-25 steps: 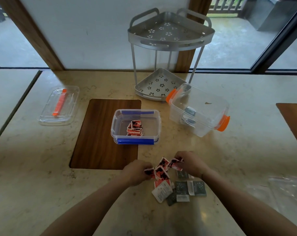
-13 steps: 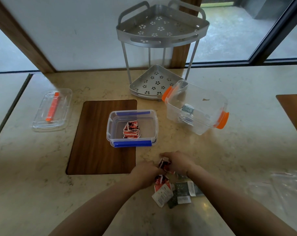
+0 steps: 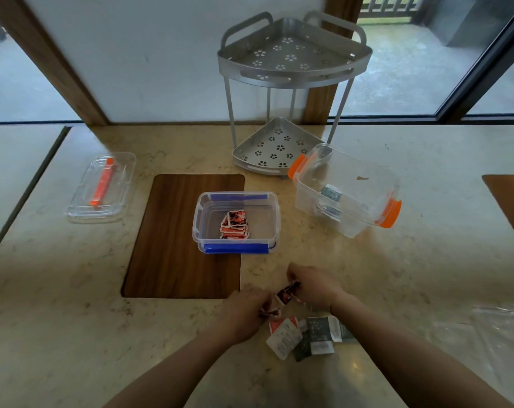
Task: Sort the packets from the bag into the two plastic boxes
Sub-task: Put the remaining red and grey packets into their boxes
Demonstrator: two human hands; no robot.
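Observation:
Both hands meet over a small pile of packets near the table's front edge. My left hand (image 3: 245,312) and my right hand (image 3: 314,287) pinch red-and-black packets (image 3: 286,293) between them. Below the hands lie a white-backed packet (image 3: 283,338) and dark grey-green packets (image 3: 319,334). The blue-clipped clear box (image 3: 201,228) holds several red packets (image 3: 234,225). The taller orange-clipped clear box (image 3: 376,187) stands to its right with grey packets (image 3: 330,194) inside.
A clear lid with an orange clip (image 3: 101,187) lies at the left. A grey two-tier corner rack (image 3: 291,69) stands behind the boxes. The blue-clipped box rests partly on a dark wood inlay (image 3: 167,245). A clear plastic bag (image 3: 491,343) lies at the right.
The hands have drawn closer together and gathered the spread red packets into their grip. The pile on the table now shows fewer red ones.

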